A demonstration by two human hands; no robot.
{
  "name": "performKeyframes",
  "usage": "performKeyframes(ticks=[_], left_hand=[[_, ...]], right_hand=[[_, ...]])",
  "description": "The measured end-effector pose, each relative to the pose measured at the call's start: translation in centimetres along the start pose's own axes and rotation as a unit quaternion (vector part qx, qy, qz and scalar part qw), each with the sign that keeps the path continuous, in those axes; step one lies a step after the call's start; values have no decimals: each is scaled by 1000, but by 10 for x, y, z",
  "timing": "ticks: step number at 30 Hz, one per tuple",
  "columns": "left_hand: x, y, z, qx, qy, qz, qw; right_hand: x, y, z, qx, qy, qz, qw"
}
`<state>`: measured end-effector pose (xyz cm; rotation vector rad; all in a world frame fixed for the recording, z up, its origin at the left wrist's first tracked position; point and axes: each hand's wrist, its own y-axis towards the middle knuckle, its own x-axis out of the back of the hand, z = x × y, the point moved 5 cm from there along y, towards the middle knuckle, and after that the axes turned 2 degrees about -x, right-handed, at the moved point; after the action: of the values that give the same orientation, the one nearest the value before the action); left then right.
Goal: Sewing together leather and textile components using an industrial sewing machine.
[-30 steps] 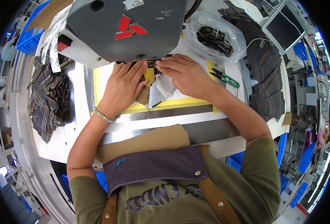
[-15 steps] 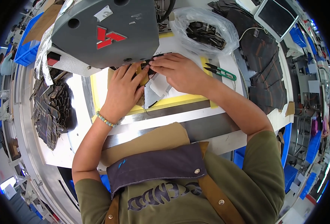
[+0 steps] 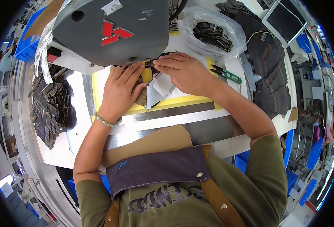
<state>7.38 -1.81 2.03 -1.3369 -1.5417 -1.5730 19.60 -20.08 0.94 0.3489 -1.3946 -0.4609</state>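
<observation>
My left hand lies with fingers stretched out over dark fabric under the front of a grey sewing machine head. A yellow strip shows beside its fingertips. From the right, my right hand reaches in, its fingers extended on a dark fabric piece. The fingertips of both hands are a small gap apart. Below them a pale angular sheet lies on a work plate edged with yellow tape. The machine head hides part of the fabric.
Green-handled thread snips lie right of my right hand. Behind them stands a clear plastic bag of dark pieces. A pile of dark cut fabric is at the left, and striped dark fabric at the right, near a screen.
My left hand's fingertips have drawn slightly left, away from the right hand's, uncovering more of the yellow strip. My right hand stays at the fabric. The whole view has shifted slightly.
</observation>
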Motion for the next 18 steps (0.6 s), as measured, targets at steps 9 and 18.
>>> performKeyframes(ticks=[9,18], left_hand=[[1,-2,-1,16,11,51,999],[5,7,-5,-9,36,61,997]], right_hand=[[1,2,1,-2,-3,3,1000],[-6,0,-8,-10,6,-9,1000]])
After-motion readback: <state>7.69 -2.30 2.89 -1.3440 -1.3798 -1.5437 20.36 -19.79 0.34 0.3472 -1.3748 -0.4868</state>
